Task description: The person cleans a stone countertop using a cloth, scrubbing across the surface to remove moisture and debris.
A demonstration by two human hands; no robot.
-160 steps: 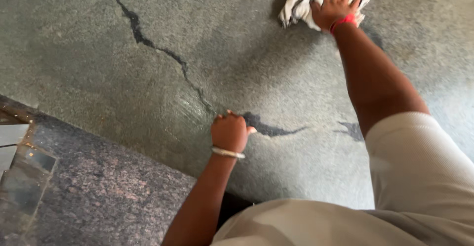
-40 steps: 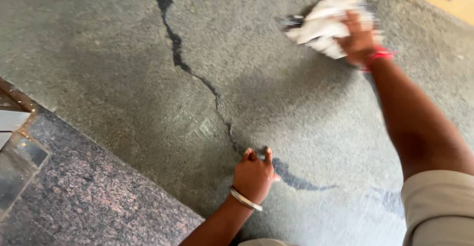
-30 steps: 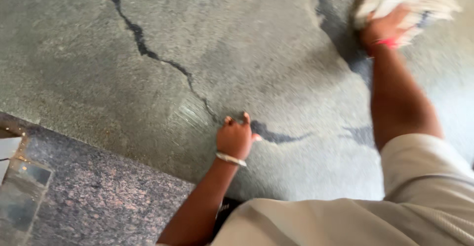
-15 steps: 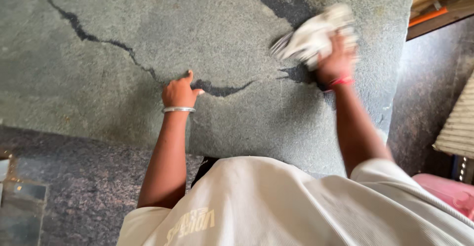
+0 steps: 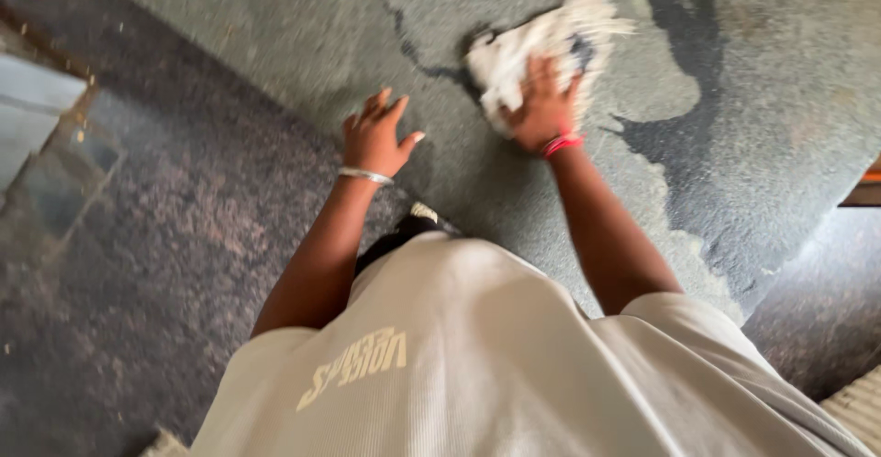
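— What's the right hand [image 5: 543, 110] doing?

— It's pressed down on a white rag [image 5: 532, 49], fingers closed over it, on the grey-green stone floor [image 5: 275, 44], just beside a dark wet streak [image 5: 679, 72].

— And the left hand [image 5: 376, 136]?

— Fingers spread apart, holding nothing, at the edge where the grey-green stone meets the darker speckled slab [image 5: 138, 264]. A silver bangle [image 5: 364, 175] sits on that wrist.

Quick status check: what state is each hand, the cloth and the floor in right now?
Right hand: pressed flat on the cloth.
White cloth: crumpled, lying on the floor.
Left hand: empty, fingers spread, braced on the floor.
Grey-green floor: streaked with dark wet patches.
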